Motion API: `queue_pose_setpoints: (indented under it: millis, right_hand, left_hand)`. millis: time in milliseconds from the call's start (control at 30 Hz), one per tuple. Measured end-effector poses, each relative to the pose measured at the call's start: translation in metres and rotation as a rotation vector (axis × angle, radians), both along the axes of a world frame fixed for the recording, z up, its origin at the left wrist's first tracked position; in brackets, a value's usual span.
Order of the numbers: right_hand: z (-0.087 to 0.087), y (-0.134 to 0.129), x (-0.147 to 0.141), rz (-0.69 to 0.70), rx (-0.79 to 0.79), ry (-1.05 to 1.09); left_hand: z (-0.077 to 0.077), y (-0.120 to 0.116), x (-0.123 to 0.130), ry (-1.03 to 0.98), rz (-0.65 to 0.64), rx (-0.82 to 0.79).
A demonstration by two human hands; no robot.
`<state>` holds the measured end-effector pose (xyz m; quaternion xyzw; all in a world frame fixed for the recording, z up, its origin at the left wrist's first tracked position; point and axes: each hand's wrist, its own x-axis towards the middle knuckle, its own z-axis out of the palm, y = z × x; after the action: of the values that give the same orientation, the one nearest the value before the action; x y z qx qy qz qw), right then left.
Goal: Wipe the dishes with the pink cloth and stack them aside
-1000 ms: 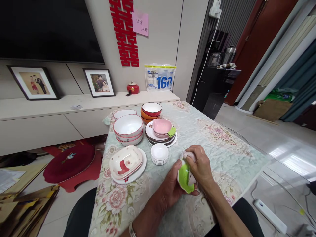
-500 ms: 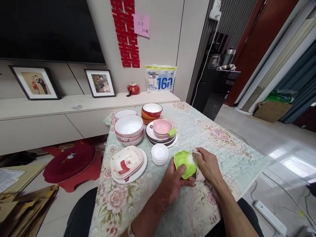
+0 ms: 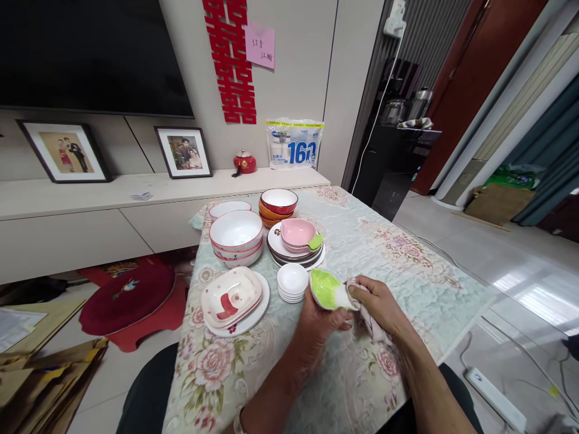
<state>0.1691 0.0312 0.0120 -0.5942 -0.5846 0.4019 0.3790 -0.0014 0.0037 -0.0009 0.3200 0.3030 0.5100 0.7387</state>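
A green and white cabbage-shaped dish is tilted above the tablecloth, gripped at its near edge by my left hand. My right hand is closed around a pale cloth, pressing it against the dish's white end; the cloth's loose part hangs below my fingers. Just left of the dish stands a stack of small white bowls. Behind it, pink bowls with a green leaf handle rest on a pile of dark-rimmed plates.
White bowls with red rims and orange and red bowls stand farther back. A bear-patterned dish lies on a white plate at left. The floral tablecloth covers the table; a red stool is beyond its left edge.
The dish has turned in my left hand, its green part now pointing up and left. My right hand has shifted slightly with the cloth, which shows more now.
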Motion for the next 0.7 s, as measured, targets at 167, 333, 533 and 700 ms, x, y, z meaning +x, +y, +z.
queue_pose_setpoints:
  millis: [167, 333, 533, 700]
  right_hand:
    - [0.001, -0.002, 0.0, 0.08, -0.076, 0.191]
    - [-0.002, 0.002, 0.003, -0.065, 0.104, 0.215]
    - [0.001, -0.001, -0.007, -0.253, 0.334, 0.026]
    - [-0.005, -0.002, -0.023, -0.163, 0.684, -0.354]
  left_hand:
    - [0.002, 0.003, -0.004, -0.053, 0.023, 0.017]
    - [0.005, 0.001, 0.001, -0.254, -0.012, -0.092]
    - [-0.002, 0.002, 0.001, -0.332, -0.187, -0.303]
    - [-0.005, 0.001, 0.005, -0.18, -0.201, -0.34]
